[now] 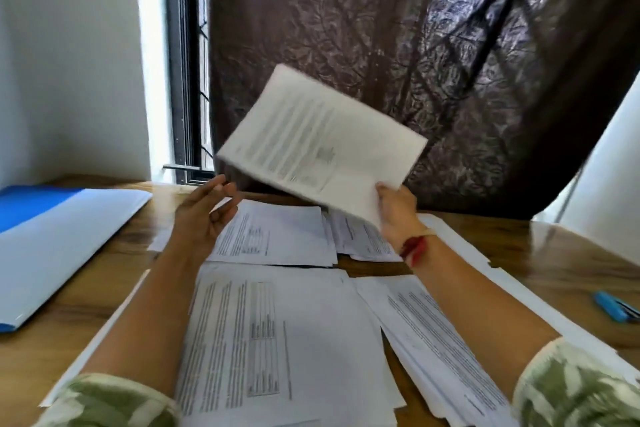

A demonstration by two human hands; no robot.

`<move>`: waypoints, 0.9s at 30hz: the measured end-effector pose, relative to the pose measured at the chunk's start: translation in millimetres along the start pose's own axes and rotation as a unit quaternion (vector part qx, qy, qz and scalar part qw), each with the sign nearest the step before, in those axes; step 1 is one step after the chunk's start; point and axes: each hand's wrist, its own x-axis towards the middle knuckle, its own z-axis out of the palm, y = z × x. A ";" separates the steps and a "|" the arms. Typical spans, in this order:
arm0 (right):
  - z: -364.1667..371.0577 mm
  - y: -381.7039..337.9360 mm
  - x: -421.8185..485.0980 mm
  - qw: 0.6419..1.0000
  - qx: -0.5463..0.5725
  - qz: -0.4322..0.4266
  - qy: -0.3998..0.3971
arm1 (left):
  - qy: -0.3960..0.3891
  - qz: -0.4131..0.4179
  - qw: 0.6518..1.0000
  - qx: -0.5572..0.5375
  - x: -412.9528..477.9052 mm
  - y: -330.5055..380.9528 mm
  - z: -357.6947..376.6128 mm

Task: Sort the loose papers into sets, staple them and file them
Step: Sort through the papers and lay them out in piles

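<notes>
Up front, the printed lines and small tables on every sheet are too blurred to read. Well to the left of the left hand (204, 215) a blue folder (31, 208) lies on the wooden table (554, 253). Most of its top is white, and I cannot tell whether that white is a sheet inside it or a flap. The right hand (394, 208) is raised above the table and pinches the near corner of a thin set of papers (318, 146). The set tilts up and away to that hand's left, clear of everything below. The left hand is released, palm turned toward the held set and fingers loosely spread. It sits just beside the set's lower left edge, and I cannot tell whether a fingertip touches it. Under both hands and forearms, loose papers (294, 340) lie spread in overlapping piles. A red band (414, 248) circles the right wrist. Far to the right of the right hand a blue stapler (614, 308) rests on the table.
</notes>
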 end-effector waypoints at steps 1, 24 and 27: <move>-13.0 -6.1 10.0 0.999 0.041 -0.002 0.034 | -0.002 -0.002 1.000 0.000 -1.3 0.3 0.7; -179.3 -10.9 -19.4 0.971 -0.195 0.132 -0.025 | 0.035 -0.008 0.996 0.078 -41.7 -10.4 51.3; -193.3 -25.4 -19.9 0.946 -0.311 0.089 -0.024 | 0.040 -0.011 0.988 0.151 -41.5 -17.3 48.7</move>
